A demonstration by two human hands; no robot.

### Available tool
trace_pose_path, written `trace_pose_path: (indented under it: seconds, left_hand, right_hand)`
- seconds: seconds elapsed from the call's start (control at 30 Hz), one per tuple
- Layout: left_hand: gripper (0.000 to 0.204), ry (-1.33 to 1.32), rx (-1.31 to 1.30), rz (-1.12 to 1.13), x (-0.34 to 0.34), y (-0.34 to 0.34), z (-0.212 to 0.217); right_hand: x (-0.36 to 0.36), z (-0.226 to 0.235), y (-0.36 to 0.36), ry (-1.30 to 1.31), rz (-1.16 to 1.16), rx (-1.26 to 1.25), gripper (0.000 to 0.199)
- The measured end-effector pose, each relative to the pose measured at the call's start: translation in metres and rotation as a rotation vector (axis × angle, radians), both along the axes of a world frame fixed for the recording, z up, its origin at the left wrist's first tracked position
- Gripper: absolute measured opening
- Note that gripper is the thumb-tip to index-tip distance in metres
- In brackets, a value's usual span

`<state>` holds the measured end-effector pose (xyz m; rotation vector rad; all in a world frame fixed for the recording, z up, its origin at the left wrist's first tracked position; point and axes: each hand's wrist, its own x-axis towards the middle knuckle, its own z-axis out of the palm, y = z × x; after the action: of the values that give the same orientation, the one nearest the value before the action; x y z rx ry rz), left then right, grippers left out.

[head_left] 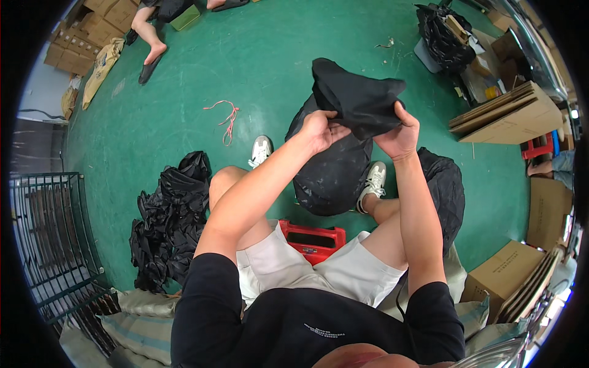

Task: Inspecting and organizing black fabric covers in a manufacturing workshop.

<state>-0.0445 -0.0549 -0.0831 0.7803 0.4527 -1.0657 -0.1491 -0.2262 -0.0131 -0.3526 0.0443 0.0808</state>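
Both of my hands hold up a limp piece of black cloth, folded and pointed at its upper corner. At its lower left edge, my left hand is turned palm up, thumb against the cloth and fingertips partly beneath it. My right hand grips the right end with the thumb on the near side; its other fingers are mostly hidden. Below the cloth, a large rounded black bundle rests on the floor between my shoes. Another black bag-like bundle lies beside my right leg.
Crumpled black material is heaped at my left. A red plastic stool shows between my thighs. Pink string lies on the green floor. Flattened cardboard and a carton stand at right. Another person's leg appears at far left.
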Motion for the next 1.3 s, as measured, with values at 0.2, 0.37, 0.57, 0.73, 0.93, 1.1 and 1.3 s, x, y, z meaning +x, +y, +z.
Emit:
trace_pose_path:
  seconds: [0.2,0.37,0.57,0.73,0.93,1.1,1.3]
  left_hand:
    - [0.029,-0.075,-0.446,0.427,0.052,0.023,0.017]
    - [0.035,-0.241,-0.733,0.446,0.065,0.041,0.07]
    - [0.042,-0.381,-0.677,0.312,0.07,0.07,0.073]
    - [0.039,-0.324,-0.693,0.115,0.048,0.066,0.081]
    - [0.041,-0.147,-0.423,-0.172,0.006,0.057,0.097]
    - [0.034,-0.189,-0.335,-0.376,-0.002,0.051,0.086]
    - [0.031,-0.719,0.045,-0.306,0.011,0.049,0.101]
  right_hand:
    - [0.018,-0.006,-0.016,0.242,-0.477,-0.032,0.032]
    - [0.014,-0.023,-0.016,0.545,-0.136,-0.37,0.037]
    - [0.011,-0.009,0.0,0.51,0.418,-1.31,0.048]
    - [0.015,-0.023,-0.02,0.511,-0.05,-1.599,0.028]
    - [0.013,0.002,0.015,-0.027,-0.277,-1.266,0.043]
    - [0.017,-0.006,0.024,-0.198,-0.095,-1.364,0.046]
    - [0.019,-0.022,0.008,-0.017,-0.066,-1.187,0.017]
